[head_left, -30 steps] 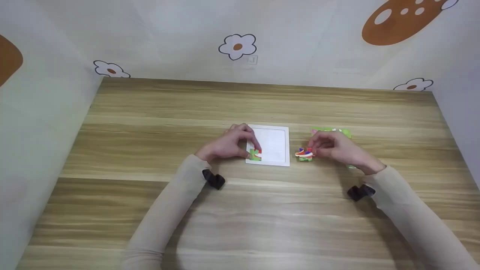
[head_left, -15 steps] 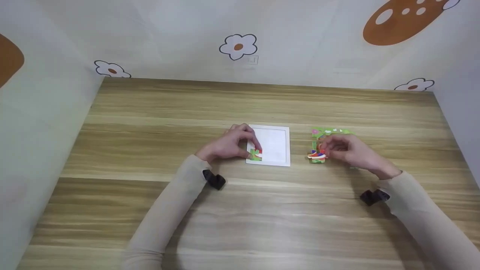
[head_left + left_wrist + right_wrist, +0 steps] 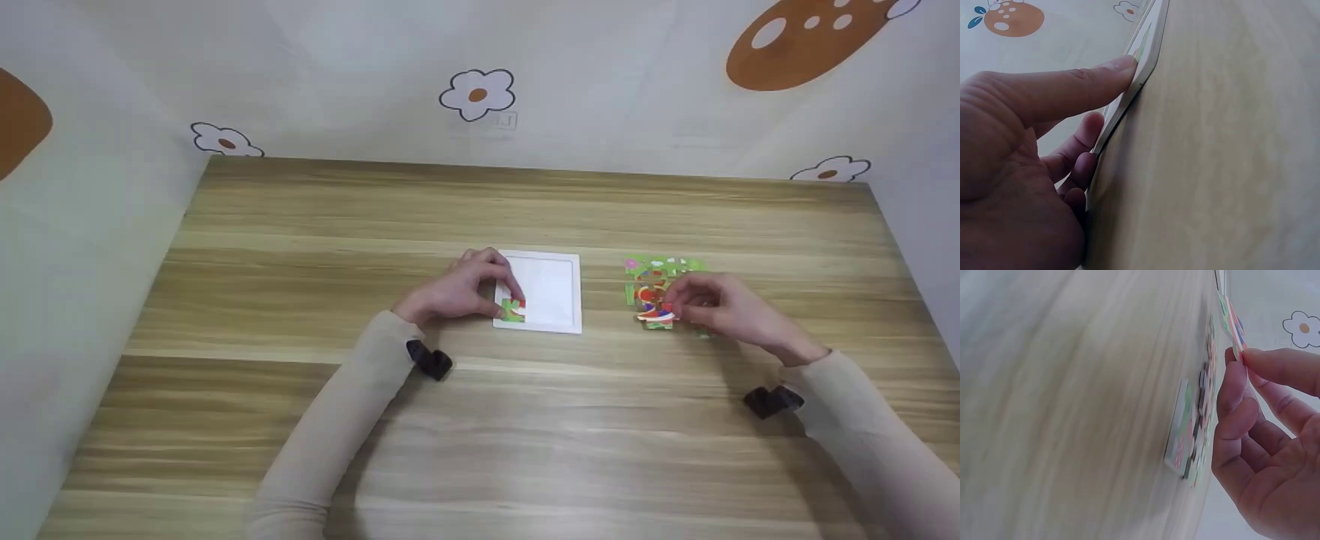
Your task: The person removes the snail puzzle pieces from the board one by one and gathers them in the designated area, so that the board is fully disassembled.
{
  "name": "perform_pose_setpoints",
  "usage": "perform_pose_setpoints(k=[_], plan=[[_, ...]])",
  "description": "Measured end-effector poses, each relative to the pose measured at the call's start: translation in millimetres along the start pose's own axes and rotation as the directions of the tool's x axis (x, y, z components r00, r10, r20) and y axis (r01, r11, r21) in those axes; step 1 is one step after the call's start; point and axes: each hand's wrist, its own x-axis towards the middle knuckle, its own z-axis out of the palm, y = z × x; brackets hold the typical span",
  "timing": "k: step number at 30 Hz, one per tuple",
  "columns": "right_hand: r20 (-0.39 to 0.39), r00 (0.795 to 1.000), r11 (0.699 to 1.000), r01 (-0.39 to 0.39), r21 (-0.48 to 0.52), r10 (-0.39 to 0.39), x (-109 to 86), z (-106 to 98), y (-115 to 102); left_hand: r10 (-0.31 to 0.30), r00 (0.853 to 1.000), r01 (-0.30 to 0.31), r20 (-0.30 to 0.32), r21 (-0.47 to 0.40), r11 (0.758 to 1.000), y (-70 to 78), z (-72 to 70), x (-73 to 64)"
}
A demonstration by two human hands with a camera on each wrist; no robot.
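Observation:
My left hand [image 3: 469, 286] holds the left edge of a white square puzzle tray [image 3: 575, 292]. Its thumb [image 3: 1092, 84] lies over the rim in the left wrist view, while other fingers curl beside the edge. A green, red and white puzzle piece [image 3: 514, 310] lies in the tray's near left corner, between thumb and index fingertip. Off to the right, my right hand [image 3: 731, 304] pinches a red, white and purple puzzle piece [image 3: 1233, 329] between thumb and fingers. That piece is raised above a cluster of colourful puzzle pieces [image 3: 660, 262], partly hidden by the hand.
The wood-grain table [image 3: 480, 420] reaches back to a pale wall [image 3: 600, 112] with flower and orange patterns. Dark camera mounts sit on the left wrist [image 3: 429, 360] and the right wrist [image 3: 772, 402].
My right hand has moved right, away from the tray, carrying the pinched puzzle piece over the cluster. The left hand and the tray have stayed put.

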Motion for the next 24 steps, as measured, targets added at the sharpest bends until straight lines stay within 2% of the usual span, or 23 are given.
perform_pose_setpoints(k=[16, 24], plan=[[-0.003, 1.0, 0.998, -0.022, -0.056, 0.022, -13.0, -5.7, 8.4, 0.017, 1.0, -0.017, -0.008, 0.004, 1.0, -1.3, 1.2, 0.3], [-0.006, 0.999, 0.998, -0.039, -0.04, 0.039, -15.4, -5.2, 9.1, 0.008, 1.0, -0.008, -0.007, 0.007, 1.0, -0.7, 0.8, 0.5]])
